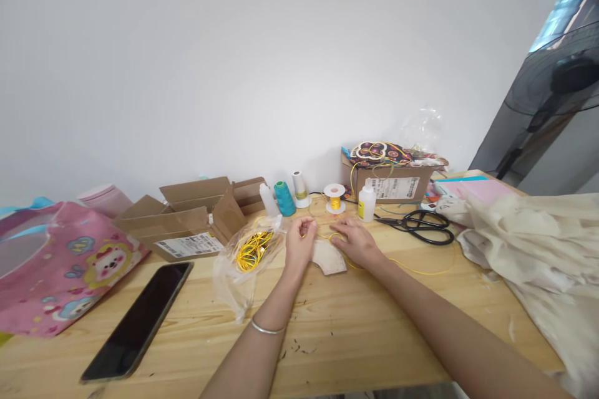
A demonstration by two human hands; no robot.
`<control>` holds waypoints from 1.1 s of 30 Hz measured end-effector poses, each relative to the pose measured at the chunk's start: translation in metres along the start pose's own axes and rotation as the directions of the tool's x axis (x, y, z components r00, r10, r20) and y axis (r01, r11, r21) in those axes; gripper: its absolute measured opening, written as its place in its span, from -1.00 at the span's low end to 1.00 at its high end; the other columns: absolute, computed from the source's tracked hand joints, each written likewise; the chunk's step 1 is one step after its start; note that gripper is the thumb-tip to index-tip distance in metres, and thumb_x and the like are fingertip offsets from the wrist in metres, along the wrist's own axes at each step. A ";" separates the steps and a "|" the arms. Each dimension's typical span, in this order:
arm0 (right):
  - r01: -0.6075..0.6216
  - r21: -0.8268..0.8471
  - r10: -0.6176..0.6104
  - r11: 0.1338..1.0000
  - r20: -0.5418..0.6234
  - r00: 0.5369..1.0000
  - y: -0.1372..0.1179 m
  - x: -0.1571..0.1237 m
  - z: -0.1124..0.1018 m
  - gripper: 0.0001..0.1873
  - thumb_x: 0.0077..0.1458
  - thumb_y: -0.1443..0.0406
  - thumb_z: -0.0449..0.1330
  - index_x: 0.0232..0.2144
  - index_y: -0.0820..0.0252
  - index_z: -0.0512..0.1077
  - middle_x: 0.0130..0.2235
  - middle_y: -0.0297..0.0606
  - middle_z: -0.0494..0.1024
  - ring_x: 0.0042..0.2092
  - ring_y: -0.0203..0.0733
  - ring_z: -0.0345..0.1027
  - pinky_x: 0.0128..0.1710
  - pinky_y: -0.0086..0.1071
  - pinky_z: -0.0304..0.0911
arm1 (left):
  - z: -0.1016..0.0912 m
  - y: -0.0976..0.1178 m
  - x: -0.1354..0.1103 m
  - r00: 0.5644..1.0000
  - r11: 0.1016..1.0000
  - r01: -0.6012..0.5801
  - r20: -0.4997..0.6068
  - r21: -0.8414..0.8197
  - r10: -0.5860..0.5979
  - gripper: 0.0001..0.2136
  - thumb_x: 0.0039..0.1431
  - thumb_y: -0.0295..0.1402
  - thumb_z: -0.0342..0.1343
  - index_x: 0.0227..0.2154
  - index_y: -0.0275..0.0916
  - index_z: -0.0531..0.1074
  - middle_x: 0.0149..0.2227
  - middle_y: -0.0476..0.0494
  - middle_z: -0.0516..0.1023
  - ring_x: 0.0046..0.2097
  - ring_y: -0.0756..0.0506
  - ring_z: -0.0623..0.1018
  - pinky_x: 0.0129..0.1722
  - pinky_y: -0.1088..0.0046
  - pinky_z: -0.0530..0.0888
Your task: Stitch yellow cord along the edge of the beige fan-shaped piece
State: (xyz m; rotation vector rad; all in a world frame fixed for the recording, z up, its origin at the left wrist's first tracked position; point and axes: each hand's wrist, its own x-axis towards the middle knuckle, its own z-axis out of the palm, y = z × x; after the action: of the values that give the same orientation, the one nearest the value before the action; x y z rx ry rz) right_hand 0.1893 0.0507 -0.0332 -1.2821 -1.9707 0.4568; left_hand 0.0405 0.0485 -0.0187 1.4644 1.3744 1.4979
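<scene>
Over the middle of the wooden table, my left hand (300, 243) is closed in a pinch, with a bit of yellow cord showing at its fingertips. My right hand (356, 242) is close by on the right, thumb and fingers bent together around the yellow cord (416, 271). From there the cord trails out under my right wrist across the tabletop. A small off-white curved piece (330, 258), which looks like fabric, lies between and just below the hands. The exact grip at the fingertips is too small to make out.
A clear bag of yellow cord (255, 251), an open cardboard box (187, 224) and a phone (138, 321) lie left. Behind stand thread cones (285, 199), a yellow spool (335, 199) and a small bottle (367, 202). Black scissors (421, 224) and cream cloth (528, 243) are right.
</scene>
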 end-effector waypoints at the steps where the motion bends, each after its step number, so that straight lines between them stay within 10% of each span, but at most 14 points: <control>1: 0.019 -0.056 -0.018 0.998 0.018 1.000 -0.001 0.000 -0.001 -0.78 -0.10 0.31 0.11 -0.33 0.17 0.45 -0.28 -0.20 0.41 -0.23 -0.20 0.22 -0.21 -0.33 0.11 | 0.000 0.000 0.000 1.000 1.000 -0.001 0.005 0.020 0.001 -0.84 -0.06 -0.31 0.01 -0.43 -0.30 0.34 -0.46 -0.06 0.40 -0.41 0.01 0.39 -0.39 0.51 0.32; 8: 0.042 -0.047 -0.041 0.998 0.018 0.999 -0.007 0.001 -0.009 -0.85 -0.03 0.34 0.06 -0.50 0.17 0.43 -0.43 -0.29 0.45 -0.35 -0.26 0.25 -0.27 -0.35 0.11 | -0.007 0.005 -0.003 0.981 0.929 -0.166 0.152 0.332 0.121 -0.79 0.01 -0.29 -0.04 -0.34 -0.25 0.41 -0.29 -0.15 0.42 -0.24 -0.07 0.41 -0.22 0.38 0.33; 16: 0.175 0.063 -0.160 0.983 -0.191 0.969 -0.017 -0.002 -0.014 -0.83 0.02 0.29 0.02 -0.41 0.15 0.41 -0.38 -0.26 0.47 -0.29 -0.23 0.25 -0.28 -0.37 0.13 | -0.004 0.025 -0.009 0.838 0.852 -0.459 0.440 0.252 0.321 -0.74 0.11 -0.37 -0.16 -0.20 -0.21 0.36 -0.26 -0.15 0.39 -0.17 -0.04 0.36 -0.15 0.39 0.29; 33: 0.142 0.117 -0.110 0.983 -0.244 0.964 -0.018 -0.003 -0.014 -0.84 0.01 0.26 0.03 -0.45 0.17 0.40 -0.44 -0.24 0.46 -0.35 -0.24 0.29 -0.33 -0.39 0.17 | -0.007 0.031 -0.011 0.880 0.849 -0.444 0.320 0.287 0.351 -0.81 0.08 -0.38 -0.11 -0.38 -0.26 0.41 -0.41 -0.10 0.43 -0.32 -0.01 0.40 -0.31 0.48 0.31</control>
State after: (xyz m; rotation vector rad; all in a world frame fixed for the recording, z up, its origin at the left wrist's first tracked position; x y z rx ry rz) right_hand 0.1885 0.0390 -0.0134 -1.0671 -1.7776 0.3498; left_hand 0.0425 0.0285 0.0084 2.2057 1.2710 1.2708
